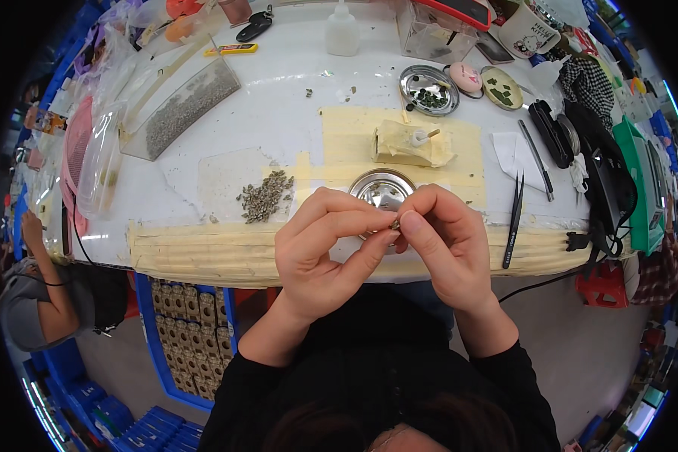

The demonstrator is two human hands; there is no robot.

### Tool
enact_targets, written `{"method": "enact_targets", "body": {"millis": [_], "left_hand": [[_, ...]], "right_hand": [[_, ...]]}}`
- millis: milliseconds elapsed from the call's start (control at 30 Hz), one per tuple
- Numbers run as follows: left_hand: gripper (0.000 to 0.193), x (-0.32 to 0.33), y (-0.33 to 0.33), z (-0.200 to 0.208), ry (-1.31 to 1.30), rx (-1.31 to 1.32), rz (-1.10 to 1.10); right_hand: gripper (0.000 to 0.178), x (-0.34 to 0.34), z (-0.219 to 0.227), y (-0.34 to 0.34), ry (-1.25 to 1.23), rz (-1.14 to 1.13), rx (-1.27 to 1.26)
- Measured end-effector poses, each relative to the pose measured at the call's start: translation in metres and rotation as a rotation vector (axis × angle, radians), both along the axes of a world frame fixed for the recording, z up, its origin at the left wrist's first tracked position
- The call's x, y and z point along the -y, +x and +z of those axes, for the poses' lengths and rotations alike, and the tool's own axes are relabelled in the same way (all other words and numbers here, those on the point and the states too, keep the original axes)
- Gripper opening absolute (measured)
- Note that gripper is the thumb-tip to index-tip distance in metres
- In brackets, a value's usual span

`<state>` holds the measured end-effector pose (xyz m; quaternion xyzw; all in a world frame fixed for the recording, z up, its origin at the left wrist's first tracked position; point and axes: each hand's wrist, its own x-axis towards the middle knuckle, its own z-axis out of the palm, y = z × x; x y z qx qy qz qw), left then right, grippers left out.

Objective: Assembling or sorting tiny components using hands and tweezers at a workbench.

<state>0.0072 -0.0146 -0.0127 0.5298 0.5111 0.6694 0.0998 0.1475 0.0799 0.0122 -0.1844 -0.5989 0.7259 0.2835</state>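
Observation:
A small brownish-grey piece (395, 224) is pinched between the fingertips of my left hand (320, 245) and my right hand (452, 245). The fingers cover most of it, so its exact kind is hidden. Both hands are closed at the tips and meet over the taped front edge of the table. Just behind them sits a round shiny metal dish (363, 181), partly hidden by my fingers. Left of my left hand lies a loose pile of small grey-brown pieces (262, 200) on a clear sheet. Black tweezers (514, 222) lie to the right of my right hand.
A taped block (399, 145) with a small white post stands behind the dish. Farther back are a metal tray of dark green bits (429, 98) and a white squeeze bottle (343, 34). A clear tray of grey granules (188, 109) lies left. A blue crate (158, 343) stands below.

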Motion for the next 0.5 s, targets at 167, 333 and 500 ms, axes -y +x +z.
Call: {"method": "enact_targets", "body": {"millis": [167,333,500], "left_hand": [[0.021,0.0,0.0003,-0.0014,-0.005,0.025,0.004],[0.02,0.0001,0.0016,0.0019,-0.018,0.034,0.01],[0.019,-0.0036,-0.0012,0.0048,0.016,-0.058,0.08]], "right_hand": [[0.011,-0.001,-0.002,0.0001,0.036,0.006,-0.014],[0.011,-0.0006,-0.0017,-0.0002,0.049,-0.012,-0.014],[0.009,-0.0092,-0.0021,-0.0002,0.294,-0.143,0.007]]}}
